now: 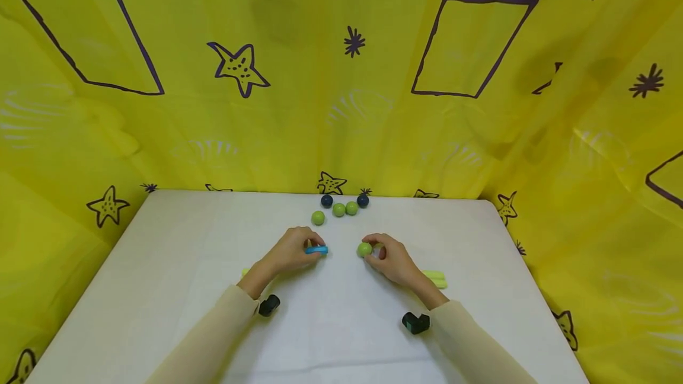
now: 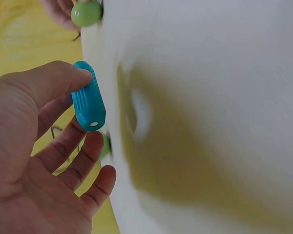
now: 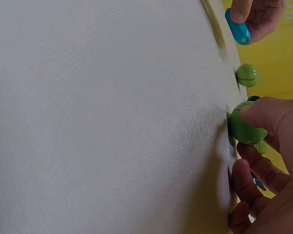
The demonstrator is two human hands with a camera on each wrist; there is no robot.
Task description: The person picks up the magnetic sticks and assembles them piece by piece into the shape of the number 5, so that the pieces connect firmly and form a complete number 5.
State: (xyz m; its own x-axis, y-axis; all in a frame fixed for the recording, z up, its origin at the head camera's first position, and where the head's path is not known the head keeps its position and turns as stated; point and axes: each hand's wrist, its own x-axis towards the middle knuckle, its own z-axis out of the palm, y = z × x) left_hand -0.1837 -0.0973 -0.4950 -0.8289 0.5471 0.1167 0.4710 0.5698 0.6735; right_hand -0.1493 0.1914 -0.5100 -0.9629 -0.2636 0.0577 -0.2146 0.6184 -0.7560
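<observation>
My left hand [image 1: 292,249] pinches a short ribbed blue stick [image 2: 89,100] between thumb and fingers, a little above the table. A small pale round spot shows in the stick's end in the left wrist view. Across from it, my right hand [image 1: 393,261] holds a green ball [image 3: 245,125] between thumb and fingertips, close over the white surface. A gap separates the stick from this ball. Beyond the hands, several balls rest on the table: a green ball [image 1: 318,218] to the left, two more green ones side by side [image 1: 345,209], and two dark blue balls [image 1: 326,201] behind.
Yellow-green sticks [image 1: 436,279] lie beside the right forearm, and a bit of another [image 1: 245,272] peeks out by the left wrist. The white table [image 1: 176,242] meets a yellow curtain [image 1: 299,135] with dark drawn shapes at its back and sides.
</observation>
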